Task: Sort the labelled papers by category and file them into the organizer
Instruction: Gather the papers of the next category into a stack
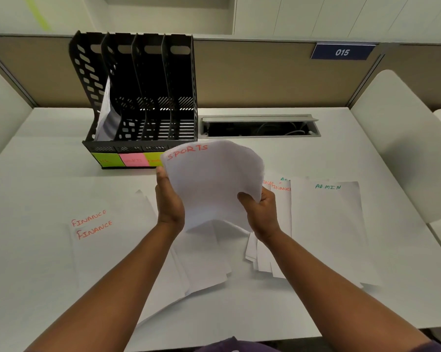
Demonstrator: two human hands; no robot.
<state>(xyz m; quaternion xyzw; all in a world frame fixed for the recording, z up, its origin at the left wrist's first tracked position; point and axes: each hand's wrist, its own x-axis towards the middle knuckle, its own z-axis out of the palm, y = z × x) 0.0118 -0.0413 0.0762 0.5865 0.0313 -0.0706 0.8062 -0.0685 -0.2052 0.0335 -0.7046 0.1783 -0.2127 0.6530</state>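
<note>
Both hands, left [169,207] and right [261,212], grip a curled stack [211,184] marked "SPORTS" by its side edges, raised above the surface [303,158] just before the black organizer [140,97], whose three right slots stand open while paper fills the leftmost. Bare surface lies right of the organizer, around an open cable hatch [260,127]. Sheets marked "FINANCE" [92,224] lie left, "ADMIN" [327,186] right; a plate [342,52] on the partition reads "015".
</note>
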